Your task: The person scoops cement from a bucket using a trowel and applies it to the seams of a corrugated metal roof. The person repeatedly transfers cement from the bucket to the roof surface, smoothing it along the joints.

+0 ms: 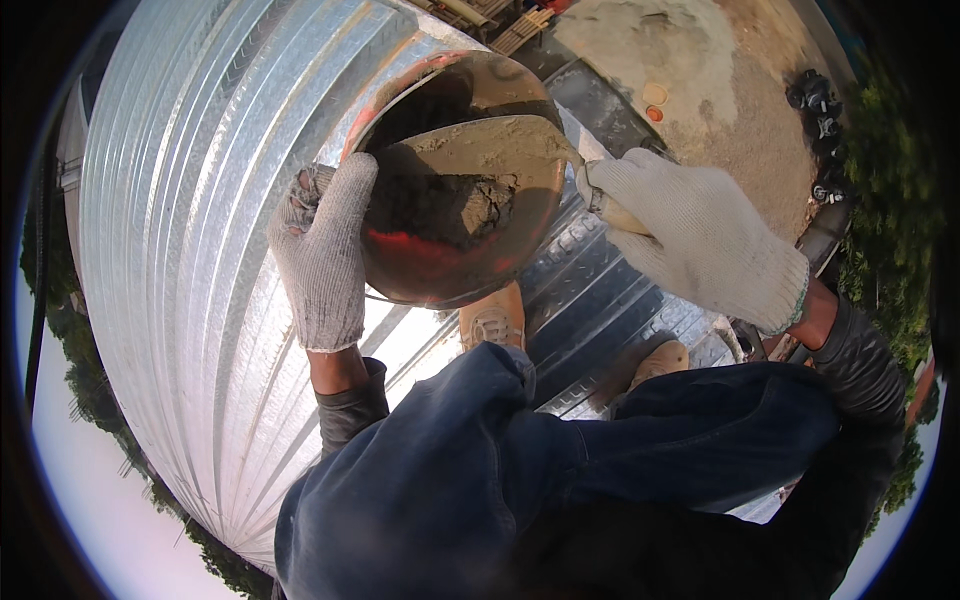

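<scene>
A round bucket (pixel 445 280) with reddish patches on its mortar-smeared wall is tilted in front of me, its mouth facing up at me. Grey mortar (pixel 420 210) lies inside. On the bucket's left side, my left hand (pixel 325 245), in a whitish knitted glove, is closed at the rim; its fingers are partly hidden. From the right, my gloved right hand (pixel 690 225) is wrapped round the handle of a trowel (pixel 470 145). The trowel's broad, mortar-coated blade reaches across the bucket's mouth. Its handle end shows below my fingers.
Ribbed metal sheeting (pixel 190 250) spreads beneath me and to the left. My tan shoes (pixel 492 318) stand on it below the bucket. Past the sheet's edge, lower ground (pixel 690 80) holds a sandy pile and small round containers. Trees (pixel 890 190) line the far right.
</scene>
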`<action>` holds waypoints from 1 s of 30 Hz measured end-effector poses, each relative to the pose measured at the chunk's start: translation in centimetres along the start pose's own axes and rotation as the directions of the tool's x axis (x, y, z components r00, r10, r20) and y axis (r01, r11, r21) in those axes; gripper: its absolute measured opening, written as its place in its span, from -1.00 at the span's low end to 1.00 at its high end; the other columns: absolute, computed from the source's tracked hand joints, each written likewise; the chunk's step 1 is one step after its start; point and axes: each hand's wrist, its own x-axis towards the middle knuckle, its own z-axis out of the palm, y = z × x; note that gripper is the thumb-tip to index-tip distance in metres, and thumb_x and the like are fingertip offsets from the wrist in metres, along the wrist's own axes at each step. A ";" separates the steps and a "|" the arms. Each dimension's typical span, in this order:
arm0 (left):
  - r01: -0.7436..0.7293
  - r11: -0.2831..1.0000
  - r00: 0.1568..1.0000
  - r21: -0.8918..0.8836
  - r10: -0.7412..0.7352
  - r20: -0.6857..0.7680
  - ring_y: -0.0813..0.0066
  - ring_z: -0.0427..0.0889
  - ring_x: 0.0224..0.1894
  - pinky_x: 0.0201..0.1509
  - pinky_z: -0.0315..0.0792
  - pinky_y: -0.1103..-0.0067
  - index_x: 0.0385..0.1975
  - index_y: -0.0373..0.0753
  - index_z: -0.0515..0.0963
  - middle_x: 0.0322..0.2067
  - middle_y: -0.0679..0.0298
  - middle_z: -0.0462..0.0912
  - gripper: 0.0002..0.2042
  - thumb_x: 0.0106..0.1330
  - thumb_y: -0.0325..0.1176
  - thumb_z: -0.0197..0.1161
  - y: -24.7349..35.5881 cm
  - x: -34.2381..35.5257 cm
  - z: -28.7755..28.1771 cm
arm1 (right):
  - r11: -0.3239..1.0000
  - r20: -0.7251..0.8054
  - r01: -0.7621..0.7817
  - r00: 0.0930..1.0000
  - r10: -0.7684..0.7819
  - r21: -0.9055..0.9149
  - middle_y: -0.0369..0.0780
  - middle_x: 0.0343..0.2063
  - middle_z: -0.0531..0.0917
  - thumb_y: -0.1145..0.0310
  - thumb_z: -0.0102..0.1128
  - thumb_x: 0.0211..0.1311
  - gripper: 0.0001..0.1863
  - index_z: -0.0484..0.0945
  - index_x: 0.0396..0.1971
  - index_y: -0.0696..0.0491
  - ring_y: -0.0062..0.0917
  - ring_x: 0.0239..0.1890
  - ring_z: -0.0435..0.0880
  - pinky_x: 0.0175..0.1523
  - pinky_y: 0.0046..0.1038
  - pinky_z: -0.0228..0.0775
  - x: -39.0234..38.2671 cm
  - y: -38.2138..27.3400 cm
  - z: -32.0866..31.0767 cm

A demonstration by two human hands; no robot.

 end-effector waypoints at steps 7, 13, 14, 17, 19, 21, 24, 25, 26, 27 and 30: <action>0.082 0.997 0.996 -0.009 -0.083 -0.033 0.57 0.71 -0.13 0.02 0.57 0.57 0.05 -0.28 0.81 -0.15 0.33 0.80 -0.70 0.55 -0.18 0.54 -1.2 1.7 -1.6 | 0.924 -0.085 -0.020 0.996 -0.013 -0.383 -0.21 -0.10 0.71 0.27 0.45 0.46 -0.64 0.67 0.19 -0.05 -0.30 -0.21 0.78 -0.17 -0.22 0.65 1.2 3.9 3.2; 0.051 0.995 0.996 -0.090 -0.057 -0.069 0.62 0.67 -0.20 -0.04 0.53 0.59 -0.08 -0.26 0.82 -0.24 0.40 0.77 -0.73 0.52 -0.16 0.59 -1.2 2.0 -0.9 | 0.932 -0.074 0.046 0.994 -0.078 -0.359 -0.25 -0.25 0.70 0.22 0.41 0.51 -0.71 0.67 0.12 -0.04 -0.32 -0.24 0.79 -0.21 -0.22 0.63 1.7 4.4 3.4; 0.057 0.995 0.997 -0.086 -0.061 -0.048 0.59 0.69 -0.16 0.00 0.55 0.58 -0.02 -0.27 0.82 -0.19 0.37 0.78 -0.72 0.53 -0.18 0.56 -1.3 2.2 -0.9 | 0.931 -0.067 0.010 0.997 -0.037 -0.366 -0.25 -0.27 0.70 0.22 0.41 0.51 -0.70 0.66 0.12 -0.03 -0.32 -0.25 0.80 -0.21 -0.22 0.63 1.6 3.8 2.9; 0.066 0.998 0.998 -0.013 -0.066 -0.025 0.59 0.70 -0.15 0.01 0.55 0.59 -0.01 -0.27 0.81 -0.19 0.36 0.77 -0.73 0.55 -0.18 0.54 -0.3 1.4 -0.3 | 0.917 -0.130 -0.034 0.991 -0.019 -0.397 -0.24 -0.29 0.72 0.24 0.40 0.51 -0.69 0.66 0.12 0.01 -0.31 -0.29 0.82 -0.22 -0.24 0.66 1.2 2.9 1.7; 0.054 0.997 0.998 0.049 -0.053 -0.022 0.61 0.67 -0.18 -0.02 0.52 0.60 -0.07 -0.25 0.81 -0.23 0.39 0.75 -0.74 0.55 -0.17 0.55 0.4 0.9 0.0 | 0.899 -0.147 -0.086 0.989 0.024 -0.429 -0.18 -0.26 0.73 0.24 0.40 0.49 -0.68 0.65 0.11 0.04 -0.25 -0.28 0.82 -0.20 -0.22 0.67 1.2 2.4 0.7; 0.042 0.993 0.999 0.114 -0.041 -0.015 0.64 0.64 -0.21 -0.04 0.49 0.61 -0.13 -0.24 0.81 -0.27 0.42 0.73 -0.75 0.53 -0.17 0.58 0.7 0.6 0.2 | 0.870 -0.106 -0.178 0.984 0.145 -0.459 -0.07 -0.21 0.74 0.22 0.41 0.48 -0.66 0.62 0.09 0.07 -0.14 -0.23 0.82 -0.18 -0.17 0.67 1.2 1.5 0.2; 0.008 0.998 0.999 0.056 -0.006 -0.038 0.67 0.59 -0.24 -0.07 0.45 0.61 -0.19 -0.24 0.80 -0.32 0.46 0.70 -0.76 0.49 -0.18 0.63 1.7 -0.6 2.0 | 0.823 0.105 -0.274 0.923 0.370 -0.497 -0.06 -0.24 0.75 0.24 0.39 0.47 -0.65 0.59 0.08 0.13 -0.25 -0.24 0.85 -0.25 -0.23 0.67 1.8 0.0 0.6; -0.007 0.998 1.000 0.063 0.008 -0.027 0.67 0.60 -0.24 -0.08 0.45 0.61 -0.19 -0.24 0.80 -0.32 0.46 0.70 -0.76 0.48 -0.19 0.64 1.9 -0.8 2.3 | 0.843 0.125 -0.217 0.941 0.315 -0.493 -0.08 -0.27 0.75 0.24 0.39 0.47 -0.65 0.59 0.06 0.14 -0.28 -0.26 0.86 -0.29 -0.25 0.67 1.7 -0.2 1.2; -0.021 0.997 1.000 0.070 0.023 -0.018 0.68 0.60 -0.25 -0.08 0.46 0.60 -0.19 -0.24 0.80 -0.32 0.47 0.71 -0.76 0.47 -0.20 0.65 2.1 -1.1 2.5 | 0.859 0.145 -0.158 0.955 0.257 -0.487 -0.11 -0.29 0.75 0.23 0.40 0.47 -0.65 0.58 0.04 0.16 -0.31 -0.29 0.87 -0.32 -0.27 0.66 1.6 -0.2 2.3; -0.037 0.997 0.999 0.072 0.037 0.004 0.68 0.60 -0.25 -0.08 0.46 0.60 -0.19 -0.24 0.80 -0.32 0.47 0.71 -0.76 0.46 -0.20 0.66 2.1 -1.0 2.9 | 0.868 0.163 -0.109 0.964 0.212 -0.484 -0.13 -0.32 0.75 0.23 0.40 0.48 -0.65 0.58 0.02 0.17 -0.35 -0.31 0.88 -0.35 -0.30 0.66 1.3 -0.1 3.2; -0.053 0.994 0.998 0.094 0.050 0.031 0.67 0.61 -0.25 -0.08 0.47 0.60 -0.17 -0.23 0.80 -0.30 0.45 0.72 -0.75 0.47 -0.19 0.65 1.4 -0.4 2.9 | 0.875 0.178 0.044 0.983 0.049 -0.483 -0.16 -0.28 0.76 0.22 0.38 0.52 -0.66 0.57 0.02 0.18 -0.41 -0.30 0.90 -0.39 -0.32 0.66 0.5 -0.6 4.2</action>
